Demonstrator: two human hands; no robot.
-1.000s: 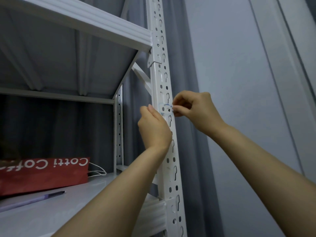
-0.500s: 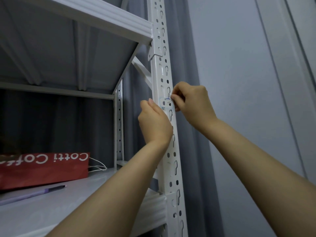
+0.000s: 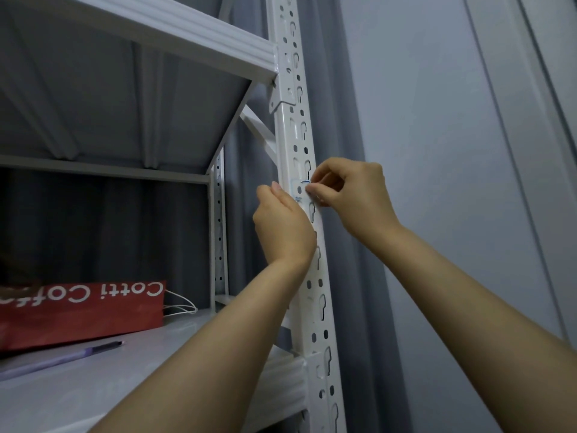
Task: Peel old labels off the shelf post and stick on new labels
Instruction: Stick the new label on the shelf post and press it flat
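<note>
Up close, shelf post [image 3: 299, 145]: white metal upright with rows of round holes and keyhole slots, running from the top of the view to the bottom, slightly tilted.
Label [image 3: 298, 191]: small pale sticker with blue marks, stuck on the front face of the shelf post, at mid-height between the two hands.
Right hand [image 3: 352, 195]: fingers curled, thumb and forefinger pinched together at the label's right edge, where a blue line shows.
Left hand [image 3: 282, 226]: back turned to the camera, pressed against the left edge of the shelf post just below the label, thumb pointing up; its fingers are hidden, so I cannot tell whether it grips the post.
Upper shelf [image 3: 156, 32]: white board seen from below, meeting the post above the hands.
Lower shelf [image 3: 93, 395]: pale surface at lower left.
Red paper bag [image 3: 81, 310]: lies flat on the lower shelf, white lettering upside down, white cord handles at its right end.
Pen [image 3: 62, 359]: purple, lying on the lower shelf just in front of the bag.
Curtain [image 3: 359, 89]: grey, behind the post.
</note>
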